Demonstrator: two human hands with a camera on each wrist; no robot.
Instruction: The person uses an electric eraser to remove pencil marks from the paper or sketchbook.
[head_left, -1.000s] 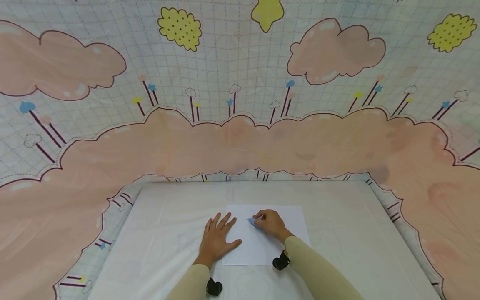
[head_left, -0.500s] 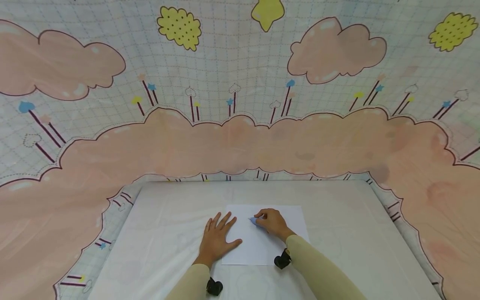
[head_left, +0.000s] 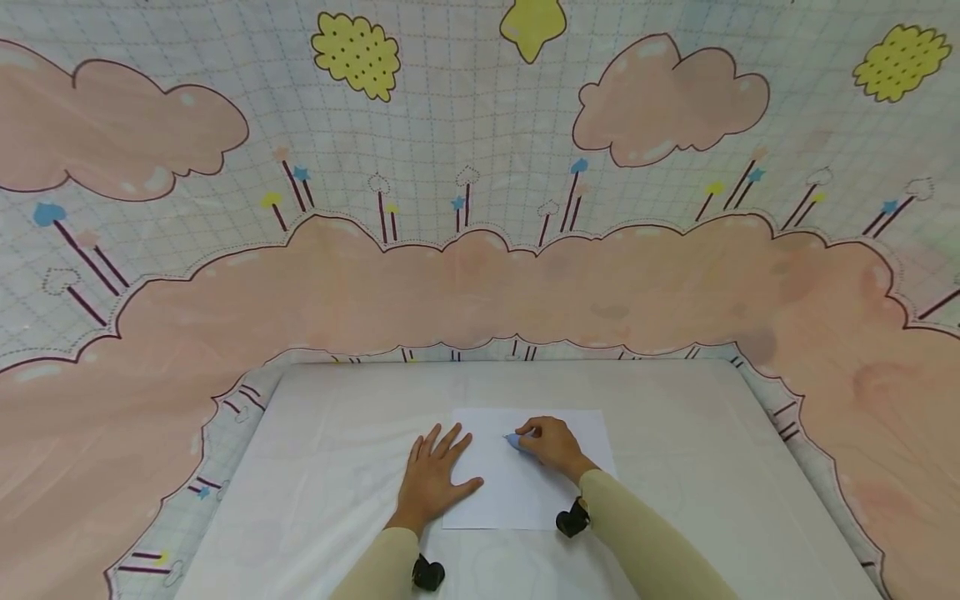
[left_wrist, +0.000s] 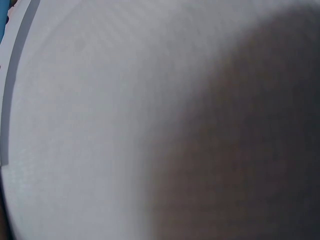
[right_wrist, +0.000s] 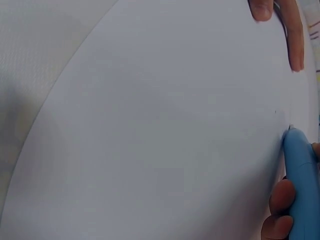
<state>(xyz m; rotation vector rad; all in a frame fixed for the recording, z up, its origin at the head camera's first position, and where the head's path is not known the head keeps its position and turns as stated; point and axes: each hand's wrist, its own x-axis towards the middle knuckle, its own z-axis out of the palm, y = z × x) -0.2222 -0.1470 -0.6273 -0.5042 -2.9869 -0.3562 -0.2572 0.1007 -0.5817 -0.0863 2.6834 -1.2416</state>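
A white sheet of paper [head_left: 502, 500] lies on the cloth-covered table. My left hand [head_left: 432, 482] rests palm down over its left edge, fingers spread. Two of its fingertips [right_wrist: 297, 55] show at the top of the right wrist view. My right hand [head_left: 551, 444] grips a thick blue pen-shaped tool [right_wrist: 303, 187] between thumb and fingers. The tool's small pale tip points left, right at the paper's surface near a faint short line. A large dark blur covers the right of the left wrist view; the tool's blue edge [left_wrist: 3, 20] shows in its top left corner.
White cloth covers the table [head_left: 337, 417] around the sheet. Behind and beside it hangs a patterned curtain [head_left: 480, 292] with peach clouds. A black heart-shaped piece [head_left: 429, 573] sits on the left wrist, another [head_left: 572, 518] on the right wrist.
My right hand has slid a little to the right across the paper, carrying the blue tool. The left hand and the sheet have stayed in place.
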